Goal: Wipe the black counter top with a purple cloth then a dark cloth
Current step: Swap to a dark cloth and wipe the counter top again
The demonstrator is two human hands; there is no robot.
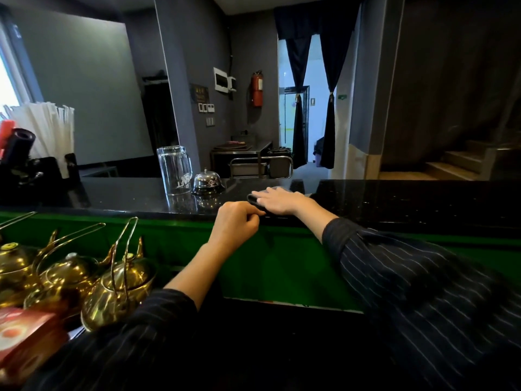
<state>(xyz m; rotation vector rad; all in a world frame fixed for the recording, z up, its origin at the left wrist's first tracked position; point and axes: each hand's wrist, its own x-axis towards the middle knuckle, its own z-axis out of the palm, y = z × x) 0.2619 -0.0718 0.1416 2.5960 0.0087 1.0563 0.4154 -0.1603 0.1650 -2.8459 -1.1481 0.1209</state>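
Observation:
The black counter top [394, 198] runs across the middle of the view, glossy and speckled. My right hand [277, 201] lies flat, palm down, on a dark cloth [253, 199] near the counter's front edge, with only the cloth's left end and far edge showing from under the fingers. My left hand [238, 221] is curled into a loose fist at the counter's front edge, just left of the right hand, and holds nothing I can see. No purple cloth is in view.
An upturned glass mug [174, 170] and a chrome service bell [207, 180] stand on the counter left of the cloth. A black holder with straws [48, 128] is at far left. Brass teapots [118, 289] crowd the lower shelf at left.

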